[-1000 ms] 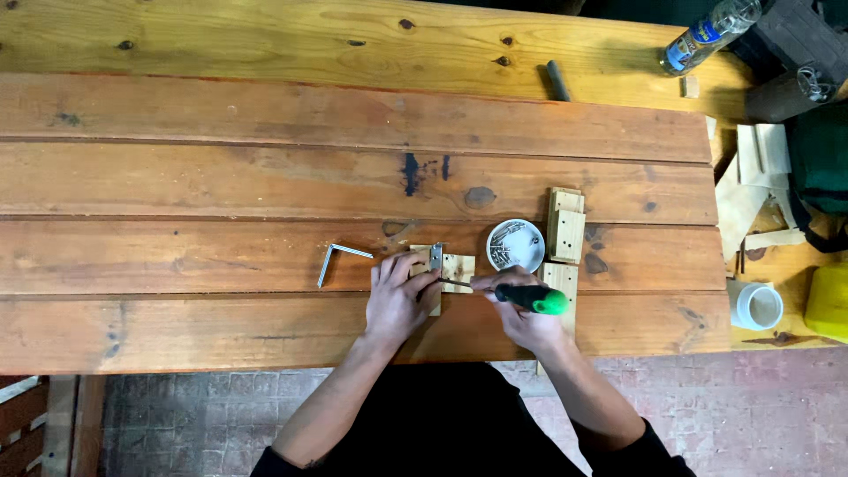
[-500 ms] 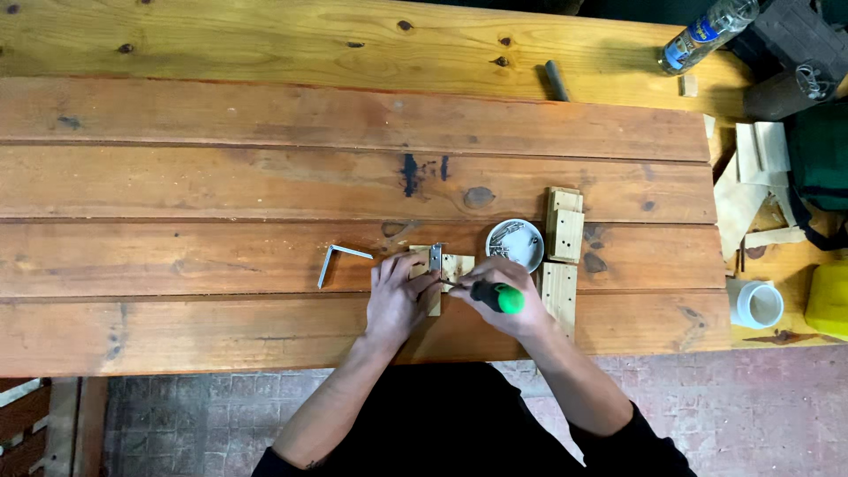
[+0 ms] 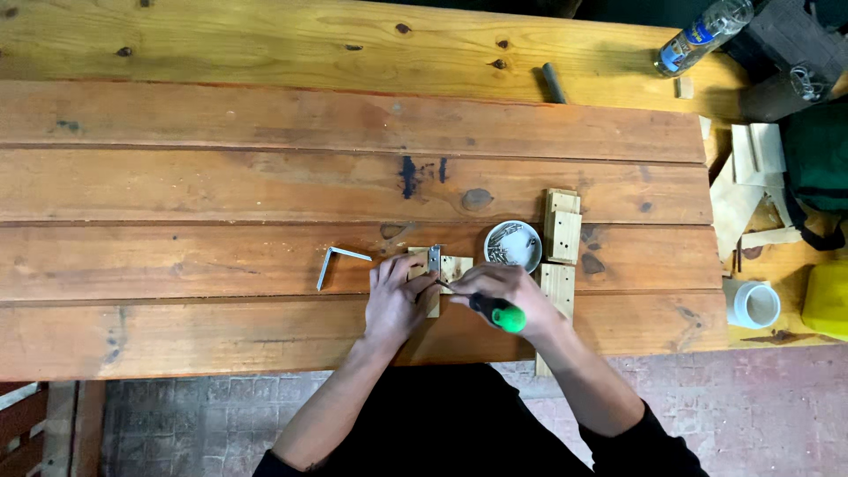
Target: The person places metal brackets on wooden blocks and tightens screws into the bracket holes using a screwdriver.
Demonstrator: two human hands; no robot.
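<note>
Low in the frame's centre, the right hand is closed around a green-handled screwdriver, its tip at a metal bracket on a small wooden block. The left hand presses flat on that block. Just right sits a white bowl of screws.

Two hands; one screwdriver; one screw bowl; two metal brackets; one plastic bottle; one white cup.
</note>
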